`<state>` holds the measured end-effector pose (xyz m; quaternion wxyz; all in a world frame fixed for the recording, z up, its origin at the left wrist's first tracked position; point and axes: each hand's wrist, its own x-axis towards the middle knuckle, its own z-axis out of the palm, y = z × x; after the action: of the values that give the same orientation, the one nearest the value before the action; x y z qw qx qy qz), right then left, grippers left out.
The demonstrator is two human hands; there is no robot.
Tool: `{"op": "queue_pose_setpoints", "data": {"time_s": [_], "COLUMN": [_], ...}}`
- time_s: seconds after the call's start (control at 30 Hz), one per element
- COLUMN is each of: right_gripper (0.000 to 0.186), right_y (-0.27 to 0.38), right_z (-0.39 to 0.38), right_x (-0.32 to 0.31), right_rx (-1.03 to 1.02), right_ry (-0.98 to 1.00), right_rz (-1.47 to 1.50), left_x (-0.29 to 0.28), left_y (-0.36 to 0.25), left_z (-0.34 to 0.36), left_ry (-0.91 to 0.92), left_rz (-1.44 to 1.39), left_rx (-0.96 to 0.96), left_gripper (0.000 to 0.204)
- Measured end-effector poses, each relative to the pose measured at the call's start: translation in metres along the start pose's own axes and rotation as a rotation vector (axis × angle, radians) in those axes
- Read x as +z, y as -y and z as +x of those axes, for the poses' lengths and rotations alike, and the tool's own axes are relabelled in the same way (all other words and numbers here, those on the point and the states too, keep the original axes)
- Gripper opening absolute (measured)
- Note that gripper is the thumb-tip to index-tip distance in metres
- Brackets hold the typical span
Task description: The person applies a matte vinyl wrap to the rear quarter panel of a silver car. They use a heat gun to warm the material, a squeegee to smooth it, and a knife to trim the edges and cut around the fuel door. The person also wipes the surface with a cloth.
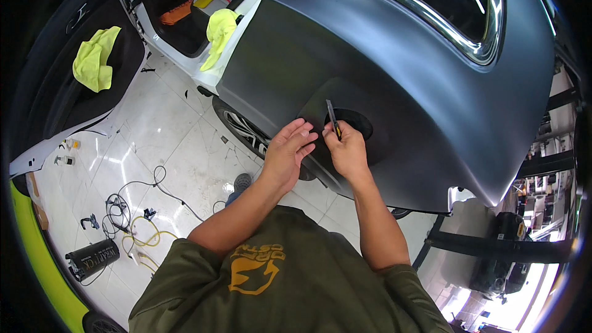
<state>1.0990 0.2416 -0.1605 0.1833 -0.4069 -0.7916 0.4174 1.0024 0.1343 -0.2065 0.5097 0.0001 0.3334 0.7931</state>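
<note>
A: What fills most of the view?

B: The car's dark matte rear panel point(394, 80). Its upper edge runs along a chrome-trimmed window point(444, 6), and its lower edge curves just in front of the person.

A: And next in size?

B: The pale tiled floor point(166, 129), then the open door point(49, 80). A black cylinder point(94, 259) lies near the floor's lower left corner. One lime cloth point(97, 60) hangs on the door's dark inner side; a second lime cloth point(220, 32) drapes over the white door frame by the panel's left edge.

A: How about the left hand?

B: The left hand point(287, 151) is over the panel near its lower edge. Its fingers are loosely bent, the thumb apart from them, and it grips nothing. I can't tell if the fingertips touch the panel.

A: The right hand point(348, 151)?

B: Clamped, thumb against fingers, on a slim knife. It is just in front of a round opening point(362, 124), which sits nearer the panel's lower edge than its upper one.

A: Where exactly is the knife point(335, 124)?

B: At the opening's left rim, blade pointing toward the panel's upper edge. Whether its tip touches the panel I can't tell.
</note>
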Motion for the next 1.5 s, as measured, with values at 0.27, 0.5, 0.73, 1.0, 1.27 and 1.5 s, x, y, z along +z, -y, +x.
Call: {"op": "queue_pose_setpoints", "data": {"time_s": [0.27,0.5,0.73,1.0,1.27,1.5], "right_gripper": [0.023,0.024,0.019,0.033,0.042,0.036], "right_y": [-0.010,-0.003,-0.002,-0.001,-0.007,-0.019], "right_z": [-0.003,-0.012,-0.008,-0.018,-0.030,-0.053], "right_x": [-0.001,0.012,0.013,0.009,-0.014,-0.022], "right_rx": [0.007,0.043,0.112,0.066,0.059,-0.019], "right_ry": [-0.015,0.079,0.017,-0.017,0.044,-0.036], "right_rz": [0.058,0.316,0.249,0.262,0.288,0.231], "left_x": [-0.007,-0.009,0.001,0.018,0.019,-0.023], "left_y": [-0.016,-0.011,0.007,0.025,0.053,0.044], "left_z": [0.008,0.010,0.027,0.026,0.008,-0.011], "left_ry": [-0.013,0.055,-0.044,-0.073,0.147,0.333], "left_rz": [-0.227,-0.049,0.362,0.799,0.570,0.971], "left_rx": [-0.237,-0.133,0.095,0.673,0.386,0.423], "left_gripper": [0.031,0.025,0.012,0.010,0.041,0.058]}}
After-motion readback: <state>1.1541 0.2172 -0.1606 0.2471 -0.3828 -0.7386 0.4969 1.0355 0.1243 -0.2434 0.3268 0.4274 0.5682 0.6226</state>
